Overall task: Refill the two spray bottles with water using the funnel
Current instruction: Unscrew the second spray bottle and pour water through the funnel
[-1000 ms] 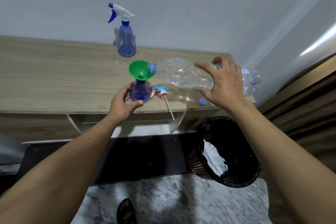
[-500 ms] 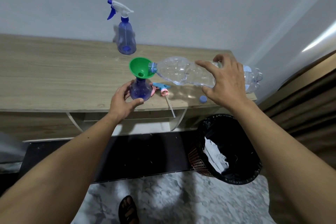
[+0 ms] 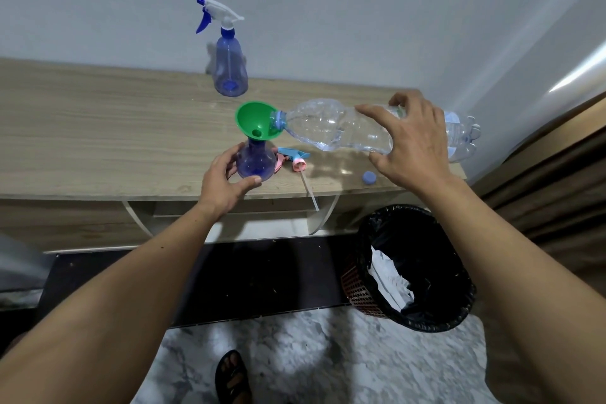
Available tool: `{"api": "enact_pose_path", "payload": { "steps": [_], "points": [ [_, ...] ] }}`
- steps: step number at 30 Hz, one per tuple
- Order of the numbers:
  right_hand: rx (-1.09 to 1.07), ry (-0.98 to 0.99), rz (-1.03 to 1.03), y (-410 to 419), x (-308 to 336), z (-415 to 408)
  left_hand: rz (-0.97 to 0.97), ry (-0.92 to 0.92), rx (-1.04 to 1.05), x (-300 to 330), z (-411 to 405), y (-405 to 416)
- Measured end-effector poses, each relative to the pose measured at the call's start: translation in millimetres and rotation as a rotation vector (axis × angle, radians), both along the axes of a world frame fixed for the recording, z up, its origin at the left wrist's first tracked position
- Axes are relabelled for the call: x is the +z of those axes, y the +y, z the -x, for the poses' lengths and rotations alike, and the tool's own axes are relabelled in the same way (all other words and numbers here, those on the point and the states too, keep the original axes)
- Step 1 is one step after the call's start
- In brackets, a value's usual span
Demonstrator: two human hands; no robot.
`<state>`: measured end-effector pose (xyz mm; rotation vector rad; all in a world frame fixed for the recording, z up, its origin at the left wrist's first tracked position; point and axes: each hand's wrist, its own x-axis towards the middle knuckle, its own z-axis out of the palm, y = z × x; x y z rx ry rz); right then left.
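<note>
- Head view, nearest: left hand [image 3: 226,180] curls round the open spray bottle [image 3: 256,161], funnel [image 3: 257,123] seated in its neck.
- Right hand [image 3: 411,144] grips the tilted water bottle [image 3: 337,129], mouth inside the funnel; pouring too fast could overflow it.
- Farthest: capped spray bottle [image 3: 229,67] by the wall.

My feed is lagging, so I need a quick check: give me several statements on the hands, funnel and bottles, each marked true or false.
1. The green funnel sits in the neck of the open spray bottle. True.
2. The right hand holds the clear water bottle upright. False: it is tipped almost flat, mouth in the funnel.
3. The left hand grips the open spray bottle. True.
4. The far spray bottle has no trigger head. False: its head is on.
5. The blue cap is on the water bottle. False: it lies on the wooden top.
</note>
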<state>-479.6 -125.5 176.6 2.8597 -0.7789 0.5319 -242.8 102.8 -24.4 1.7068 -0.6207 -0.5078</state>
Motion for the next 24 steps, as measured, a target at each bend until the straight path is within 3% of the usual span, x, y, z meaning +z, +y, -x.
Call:
{"api": "enact_pose_path", "payload": {
  "steps": [24],
  "points": [
    [0.01,-0.014,0.021,-6.0,1.6,1.6,-0.004,-0.028,0.018,1.4,2.2,-0.8]
  ]
}}
